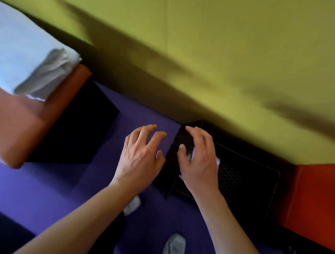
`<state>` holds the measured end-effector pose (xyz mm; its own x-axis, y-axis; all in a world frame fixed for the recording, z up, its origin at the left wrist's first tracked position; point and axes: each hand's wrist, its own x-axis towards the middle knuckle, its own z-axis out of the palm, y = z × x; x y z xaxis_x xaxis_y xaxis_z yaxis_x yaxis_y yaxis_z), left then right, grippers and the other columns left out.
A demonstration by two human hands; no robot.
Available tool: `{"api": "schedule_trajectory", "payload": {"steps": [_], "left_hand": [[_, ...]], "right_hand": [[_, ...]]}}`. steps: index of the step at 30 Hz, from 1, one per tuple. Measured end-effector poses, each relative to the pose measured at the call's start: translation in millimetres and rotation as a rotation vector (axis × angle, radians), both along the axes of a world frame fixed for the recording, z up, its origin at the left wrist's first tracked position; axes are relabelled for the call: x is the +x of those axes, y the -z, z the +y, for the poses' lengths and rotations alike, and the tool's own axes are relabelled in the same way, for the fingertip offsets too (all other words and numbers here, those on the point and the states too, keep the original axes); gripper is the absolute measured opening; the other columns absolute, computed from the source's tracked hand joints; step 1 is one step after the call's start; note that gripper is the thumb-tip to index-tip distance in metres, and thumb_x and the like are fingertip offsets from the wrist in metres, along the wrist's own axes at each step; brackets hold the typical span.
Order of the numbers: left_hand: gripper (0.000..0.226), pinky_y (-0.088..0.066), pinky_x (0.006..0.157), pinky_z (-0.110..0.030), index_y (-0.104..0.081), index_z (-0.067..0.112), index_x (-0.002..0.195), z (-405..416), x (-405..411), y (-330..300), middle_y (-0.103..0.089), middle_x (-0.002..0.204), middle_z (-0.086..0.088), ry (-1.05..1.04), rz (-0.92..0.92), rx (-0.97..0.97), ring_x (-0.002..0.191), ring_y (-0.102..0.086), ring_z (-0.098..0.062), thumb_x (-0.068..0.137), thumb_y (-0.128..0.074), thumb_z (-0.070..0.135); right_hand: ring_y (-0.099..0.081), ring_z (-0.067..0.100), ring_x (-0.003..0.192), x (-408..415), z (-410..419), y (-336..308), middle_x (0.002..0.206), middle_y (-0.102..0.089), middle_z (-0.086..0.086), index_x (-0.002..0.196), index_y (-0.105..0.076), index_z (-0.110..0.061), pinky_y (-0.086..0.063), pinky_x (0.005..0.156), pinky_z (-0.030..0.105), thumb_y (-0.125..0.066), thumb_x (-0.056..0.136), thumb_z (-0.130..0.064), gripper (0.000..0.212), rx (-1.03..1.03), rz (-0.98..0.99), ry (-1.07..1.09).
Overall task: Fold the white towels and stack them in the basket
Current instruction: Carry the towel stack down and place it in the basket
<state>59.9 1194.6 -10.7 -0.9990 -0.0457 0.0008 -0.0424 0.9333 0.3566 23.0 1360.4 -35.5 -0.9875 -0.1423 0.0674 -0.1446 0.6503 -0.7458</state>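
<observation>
While the whole view is blurred, both hands are seen above a purple floor (42, 194), at the foot of a yellow-green wall (225, 52). The left hand (140, 156) hovers over bare floor with its fingers spread and slightly bent, and it holds nothing. The right hand (198, 159) is just beside it, over the left rim of a black mesh basket (235, 181) that stands against the wall. Its fingers are also spread and bent; a bit of white towel (217, 161) shows under the palm, inside the basket, but I cannot tell if the hand grips it or only touches it. At the upper left, more white towels (47, 77) lie on a pale blue cover at the corner of an orange piece of furniture (21, 130), well apart from the basket. Between this furniture and the basket there is a wide strip of open floor. An orange-red block (318, 202) stands just right of the basket. Two pale shoes (174, 247) are on the floor near the bottom edge.
</observation>
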Motion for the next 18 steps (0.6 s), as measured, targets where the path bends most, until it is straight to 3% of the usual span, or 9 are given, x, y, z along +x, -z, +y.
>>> {"api": "schedule_trajectory", "payload": {"steps": [10, 18], "left_hand": [[0.045, -0.043, 0.105, -0.043, -0.061, 0.022, 0.129, -193, -16, -39, -0.054, 0.136, -0.002, -0.323, 0.016, 0.042, 0.127, -0.048, -0.028, 0.084, -0.067, 0.023], [0.043, -0.04, 0.103, -0.04, -0.059, 0.022, 0.13, -341, -40, -36, -0.054, 0.134, -0.001, -0.422, 0.024, 0.034, 0.124, -0.047, -0.026, 0.088, -0.065, 0.022]], "right_hand": [[-0.054, 0.013, 0.122, -72, -206, -37, 0.129, -0.052, -0.003, 0.136, -0.055, -0.02, -0.049, 0.1, 0.042, -0.063, 0.092, -0.019, 0.045, -0.101, 0.019, -0.255], [-0.054, 0.013, 0.121, -129, -352, -37, 0.127, -0.055, -0.002, 0.134, -0.056, -0.018, -0.047, 0.102, 0.04, -0.063, 0.093, -0.018, 0.041, -0.104, 0.046, -0.361]]}}
